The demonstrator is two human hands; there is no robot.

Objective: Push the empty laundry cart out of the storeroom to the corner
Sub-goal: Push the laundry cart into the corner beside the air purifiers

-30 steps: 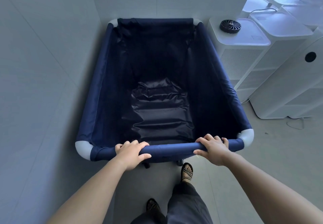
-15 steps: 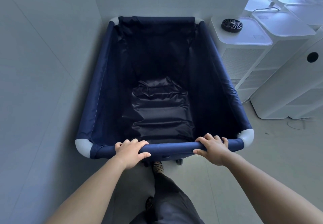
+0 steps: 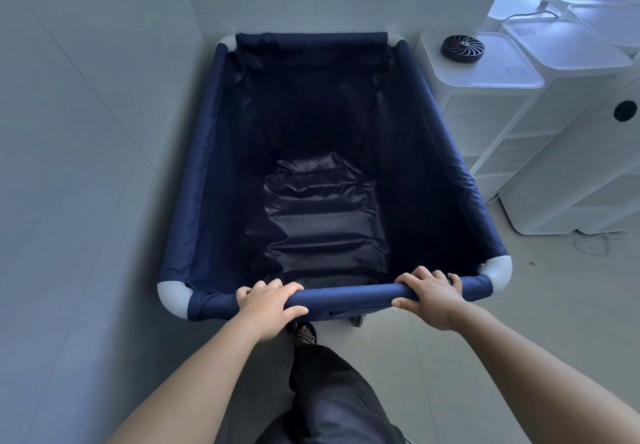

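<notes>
1. I read the laundry cart [image 3: 194,180] as navy woven cloth, matt on the sleeved rim and side walls.
2. Its floor panel [image 3: 322,221] looks slicker to me: a glossy, creased synthetic sheet.
3. The corner caps [image 3: 172,293] appear as smooth, pale, semi-matt plastic.
4. The white units [image 3: 568,180] show matt plastic shells with finely perforated grille faces.
5. The small fan [image 3: 462,47] is dark moulded plastic.
6. I see the wall [image 3: 86,131] as smooth and matt.
</notes>
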